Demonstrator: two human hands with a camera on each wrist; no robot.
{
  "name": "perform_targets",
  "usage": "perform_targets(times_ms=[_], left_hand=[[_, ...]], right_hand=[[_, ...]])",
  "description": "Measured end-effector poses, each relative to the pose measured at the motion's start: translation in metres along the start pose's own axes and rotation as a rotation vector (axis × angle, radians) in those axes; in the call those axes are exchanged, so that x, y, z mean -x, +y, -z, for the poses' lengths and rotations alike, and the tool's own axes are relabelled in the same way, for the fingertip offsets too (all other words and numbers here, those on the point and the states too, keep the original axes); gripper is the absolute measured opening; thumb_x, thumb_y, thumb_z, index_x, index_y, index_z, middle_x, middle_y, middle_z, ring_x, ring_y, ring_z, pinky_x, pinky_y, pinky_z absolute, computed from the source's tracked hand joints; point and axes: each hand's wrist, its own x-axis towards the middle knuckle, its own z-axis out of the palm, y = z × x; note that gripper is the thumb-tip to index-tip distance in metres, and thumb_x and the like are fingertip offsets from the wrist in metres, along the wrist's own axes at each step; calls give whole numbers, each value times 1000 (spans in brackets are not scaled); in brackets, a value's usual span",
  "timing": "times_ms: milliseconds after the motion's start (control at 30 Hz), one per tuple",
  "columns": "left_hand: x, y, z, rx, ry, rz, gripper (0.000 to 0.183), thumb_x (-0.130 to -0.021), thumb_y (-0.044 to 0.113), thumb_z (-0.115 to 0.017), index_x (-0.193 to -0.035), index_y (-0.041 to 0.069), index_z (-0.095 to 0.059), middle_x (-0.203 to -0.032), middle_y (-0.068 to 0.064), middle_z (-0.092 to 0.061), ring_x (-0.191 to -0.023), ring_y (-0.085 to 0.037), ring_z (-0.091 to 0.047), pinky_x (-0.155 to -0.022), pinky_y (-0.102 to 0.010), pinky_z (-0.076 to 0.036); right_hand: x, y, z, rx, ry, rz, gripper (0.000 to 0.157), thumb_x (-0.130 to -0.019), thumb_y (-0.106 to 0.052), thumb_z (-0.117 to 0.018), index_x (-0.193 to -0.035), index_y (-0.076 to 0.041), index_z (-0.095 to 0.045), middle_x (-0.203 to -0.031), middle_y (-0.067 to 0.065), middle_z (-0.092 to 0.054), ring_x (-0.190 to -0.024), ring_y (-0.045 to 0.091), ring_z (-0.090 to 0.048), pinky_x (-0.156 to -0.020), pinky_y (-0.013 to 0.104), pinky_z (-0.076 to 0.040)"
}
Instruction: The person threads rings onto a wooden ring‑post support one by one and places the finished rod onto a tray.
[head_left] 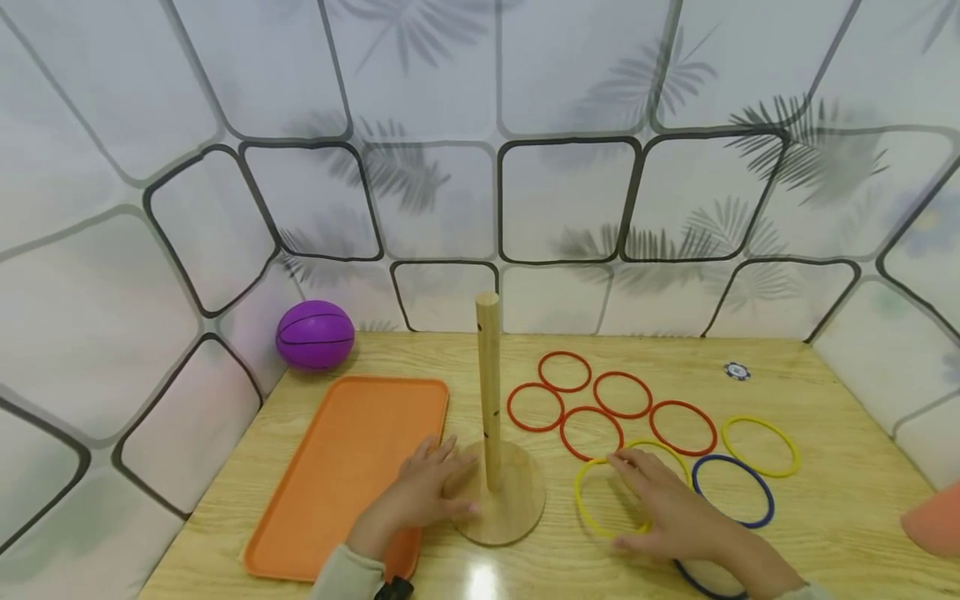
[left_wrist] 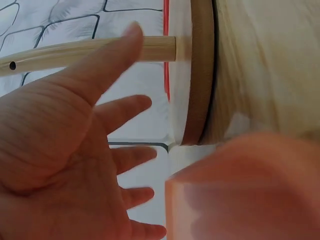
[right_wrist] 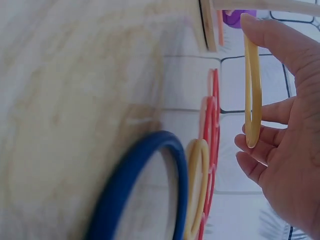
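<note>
My right hand (head_left: 667, 508) pinches a yellow ring (right_wrist: 254, 95) between thumb and fingers, raised off the table. Under and behind that hand lie another yellow ring (head_left: 681, 458) and a blue ring (head_left: 694, 585), each partly hidden by it. To its left stands an upright wooden post (head_left: 489, 375) on a round wooden base (head_left: 513, 521). Beside this base is my left hand (head_left: 420, 496), fingers spread and nothing in the palm. In the left wrist view its thumb overlaps the lower post.
An orange tray (head_left: 352, 467) lies left of the base, with a purple ball (head_left: 315, 335) behind it. Several red rings (head_left: 716, 433), a yellow ring (head_left: 797, 457) and a blue ring (head_left: 771, 502) lie at right. A chip (head_left: 737, 372) sits farther back; an orange-pink object (head_left: 933, 521) shows at the right edge.
</note>
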Motion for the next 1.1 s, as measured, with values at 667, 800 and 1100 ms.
perform_targets(times_ms=[667,800,1100], left_hand=[[8,-9,-13,66,-43,86,78,-80,40,-73,-145,12,-39,-151,-24,-26,-137,-53,-6,-100,-75,-1],[8,-9,-14,66,-51,84,78,-81,40,-73,-145,12,-39,-151,-24,-25,-138,-52,-5,-100,-75,-1],[8,-9,-12,68,-50,97,79,-80,40,-73,-146,13,-39,-151,-24,-25,-138,-52,-6,-99,-75,-1]], right_hand=[[-14,-5,70,-143,33,-88,94,-75,-37,-80,-147,-5,-29,-139,20,-38,-123,38,-38,-82,60,-45],[-18,-2,81,-86,110,-27,97,-71,-28,-84,-148,-7,-28,-135,14,-43,-113,19,-43,-79,49,-48],[-36,-3,103,-105,177,73,102,-66,-13,-85,-149,-6,-25,-137,9,-44,-119,8,-39,-89,14,-37]])
